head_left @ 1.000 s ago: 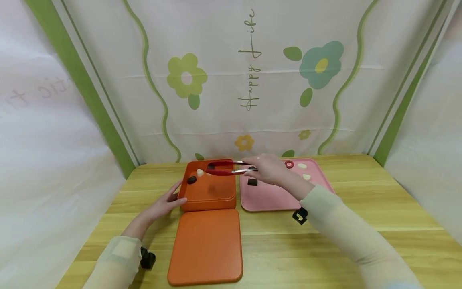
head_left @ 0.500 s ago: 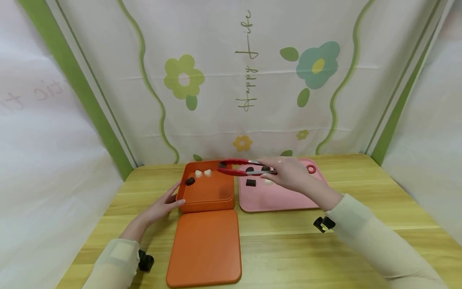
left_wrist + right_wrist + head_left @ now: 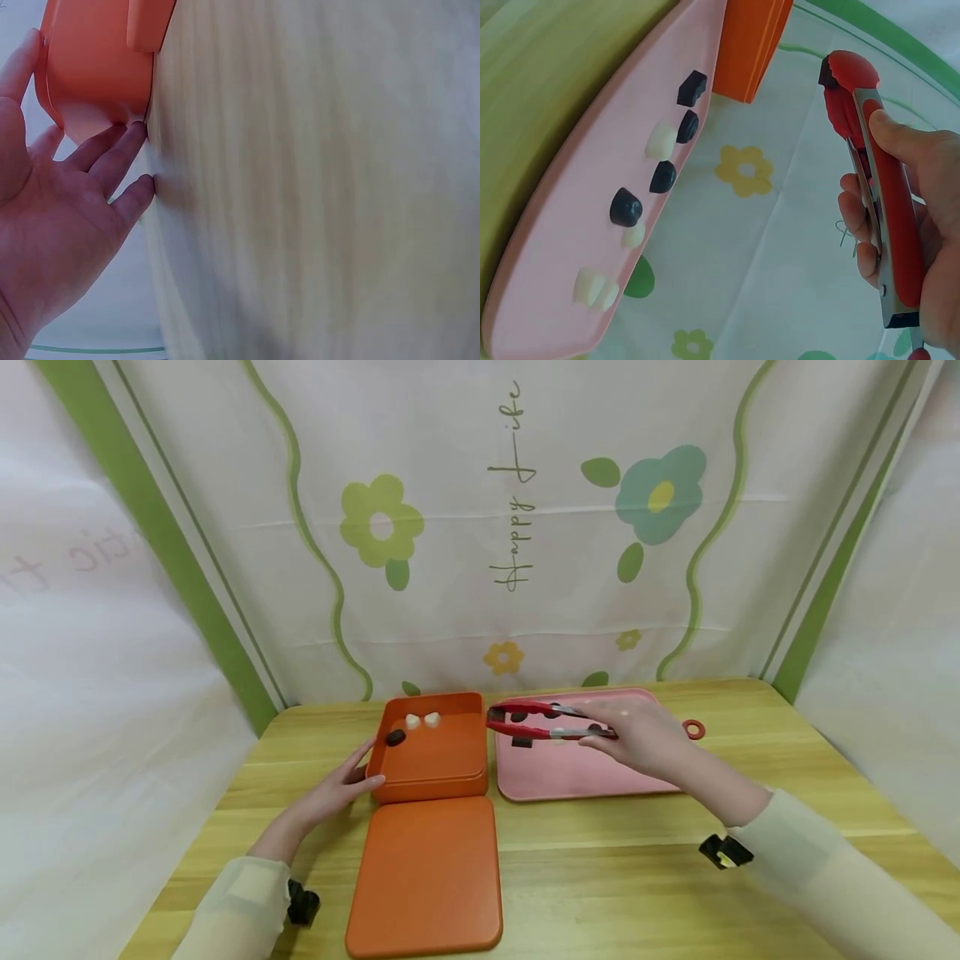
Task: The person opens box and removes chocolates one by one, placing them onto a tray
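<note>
My right hand (image 3: 637,735) grips red-and-silver tongs (image 3: 892,195). A dark chocolate (image 3: 825,73) sits between the red tips, which hover around the pink tray's left edge. Several dark and white chocolates lie on the pink tray (image 3: 585,777), some hidden behind the tongs and hand in the head view; a white chocolate (image 3: 661,140) shows in the right wrist view. My left hand (image 3: 337,789) rests against the left side of the orange box (image 3: 431,789), thumb at the near corner, fingers extended along the wall. Inside the box are a dark chocolate (image 3: 395,737) and two white chocolates (image 3: 432,719).
An orange lid (image 3: 425,877) lies flat on the wooden table (image 3: 600,877), right in front of the box. Behind the table hangs a white curtain (image 3: 450,602) with printed flowers. More white curtain closes off both sides.
My right hand has moved right with the tongs, carrying the dark chocolate from over the orange box to the pink tray's left edge. The left hand stays at the box.
</note>
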The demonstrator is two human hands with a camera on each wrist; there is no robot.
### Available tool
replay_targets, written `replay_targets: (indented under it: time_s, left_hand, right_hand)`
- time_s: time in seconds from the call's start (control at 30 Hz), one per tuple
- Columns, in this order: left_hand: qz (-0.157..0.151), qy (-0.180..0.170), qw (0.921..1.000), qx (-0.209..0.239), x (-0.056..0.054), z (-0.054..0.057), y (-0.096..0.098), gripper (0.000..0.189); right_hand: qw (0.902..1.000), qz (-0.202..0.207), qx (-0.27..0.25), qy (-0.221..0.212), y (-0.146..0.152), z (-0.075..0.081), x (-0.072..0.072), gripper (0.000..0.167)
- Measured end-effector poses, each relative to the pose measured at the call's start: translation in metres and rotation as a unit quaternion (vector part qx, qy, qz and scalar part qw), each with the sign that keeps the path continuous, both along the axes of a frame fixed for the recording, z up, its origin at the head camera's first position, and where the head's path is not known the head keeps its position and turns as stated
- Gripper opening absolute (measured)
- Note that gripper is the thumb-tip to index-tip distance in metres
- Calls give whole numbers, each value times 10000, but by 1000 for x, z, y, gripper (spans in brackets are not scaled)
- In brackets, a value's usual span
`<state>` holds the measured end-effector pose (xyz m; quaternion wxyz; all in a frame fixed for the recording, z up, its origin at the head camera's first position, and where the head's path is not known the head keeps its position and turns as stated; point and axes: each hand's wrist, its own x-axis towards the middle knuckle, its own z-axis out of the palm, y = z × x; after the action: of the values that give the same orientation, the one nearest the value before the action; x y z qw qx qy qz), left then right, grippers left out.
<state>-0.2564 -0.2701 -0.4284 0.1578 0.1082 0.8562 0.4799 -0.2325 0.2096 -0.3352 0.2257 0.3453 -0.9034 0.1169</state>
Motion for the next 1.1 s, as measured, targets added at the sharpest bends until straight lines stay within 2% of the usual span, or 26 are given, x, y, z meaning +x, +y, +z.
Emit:
replay_targets:
  time_s: [0.17, 0.4, 0.7, 1.1]
  left_hand:
    - [-23, 19, 10000, 23, 0, -1, 0, 79]
    - [2, -5, 10000, -4, 2, 2, 1, 79]
    - [-21, 21, 10000, -41, 2, 1, 0, 80]
    - [-80, 47, 9999, -105, 0, 1, 1, 81]
  right_hand:
    - [9984, -470, 163, -262, 13, -1, 12, 50]
    - [9993, -325, 201, -60, 27, -8, 19, 50]
    - [9988, -300, 313, -244, 30, -23, 26, 49]
    - [9974, -217, 621, -307, 30, -43, 22, 48]
